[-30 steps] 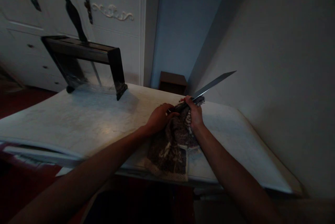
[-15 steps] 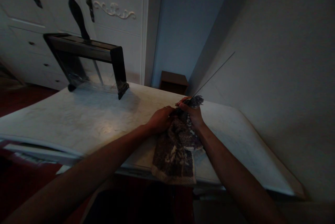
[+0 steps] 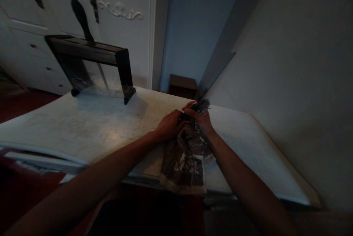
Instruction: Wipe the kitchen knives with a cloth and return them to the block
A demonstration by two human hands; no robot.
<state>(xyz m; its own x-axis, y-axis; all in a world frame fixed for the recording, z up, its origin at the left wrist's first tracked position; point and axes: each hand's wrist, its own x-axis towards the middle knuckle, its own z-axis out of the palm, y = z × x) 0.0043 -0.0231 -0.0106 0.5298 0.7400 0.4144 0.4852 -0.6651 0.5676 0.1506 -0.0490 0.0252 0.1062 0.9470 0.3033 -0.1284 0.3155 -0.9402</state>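
A long thin blade (image 3: pixel 222 73) points up and away to the right from my hands. My right hand (image 3: pixel 200 118) is closed on a bunched part of the dark brown patterned cloth (image 3: pixel 183 162), around the near end of the blade. My left hand (image 3: pixel 169 123), with a ring on one finger, is closed at a dark piece beside the right hand, apparently the handle; the cloth and fingers hide most of it. The rest of the cloth hangs down over the table's front edge between my forearms.
On the left of the white marbled table (image 3: pixel 91 125) stands a black knife block (image 3: pixel 91 52) with clear sides and a black-handled knife in it. Behind are white cabinets (image 3: pixel 124 37) and a brown box (image 3: pixel 183 83). A wall rises at right.
The blade has turned, so that its broad face shows where only a thin line showed before. My right hand and the bunched cloth have shifted slightly left.
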